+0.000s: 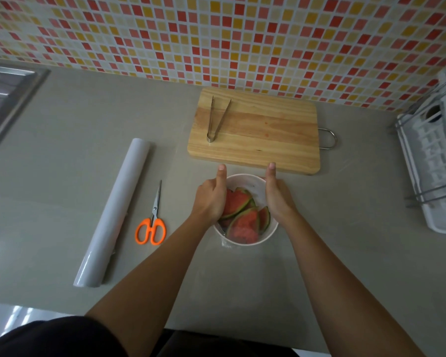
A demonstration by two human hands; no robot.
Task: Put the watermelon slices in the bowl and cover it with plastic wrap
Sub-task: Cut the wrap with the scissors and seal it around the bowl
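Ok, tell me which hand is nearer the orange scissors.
Left. The left hand rests on the bowl's left rim, just right of the scissors. The right hand is on the bowl's far side, farther away.

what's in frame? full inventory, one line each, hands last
bowl: 1, white, near counter centre, between the hands
watermelon slices: several, red with green rind, in the bowl
plastic wrap roll: 1, white, left of the bowl
scissors: 1, orange handles, between roll and bowl
cutting board: 1, light wood, metal loop handle, behind the bowl
tongs: 1, metal, on the board's left part
dish rack: 1, white with metal wire, far right
sink: 1, steel, far left, partly out of frame
counter: 1, grey
tiled wall: red, orange, yellow mosaic, behind
left hand: on the bowl's left rim, thumb out
right hand: on the bowl's right rim, thumb out
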